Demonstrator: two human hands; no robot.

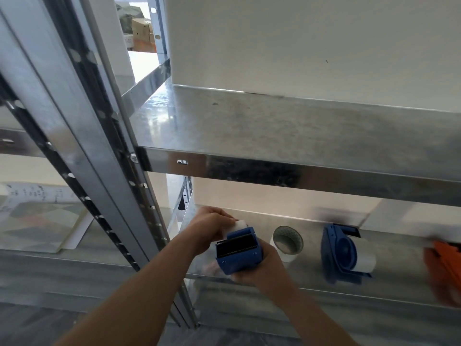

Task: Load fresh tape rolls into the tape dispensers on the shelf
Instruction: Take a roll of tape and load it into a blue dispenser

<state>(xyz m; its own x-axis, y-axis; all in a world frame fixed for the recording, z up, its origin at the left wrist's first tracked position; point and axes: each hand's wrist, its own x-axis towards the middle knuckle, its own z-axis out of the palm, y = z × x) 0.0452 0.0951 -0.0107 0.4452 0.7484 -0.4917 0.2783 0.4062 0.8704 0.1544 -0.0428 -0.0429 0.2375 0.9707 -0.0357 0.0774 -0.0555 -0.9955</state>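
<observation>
Head view shows our left grip (212, 228) curled round the white tape roll (240, 224) at the far end of the blue dispenser (239, 255). Our right grip (262, 270) clasps the dispenser from beneath, just above the lower shelf (404, 270). We judge the roll should go squarely onto its hub while we hold the dispenser steady. The dispenser's long axis runs away from us, with the toothed cutter nearest.
</observation>
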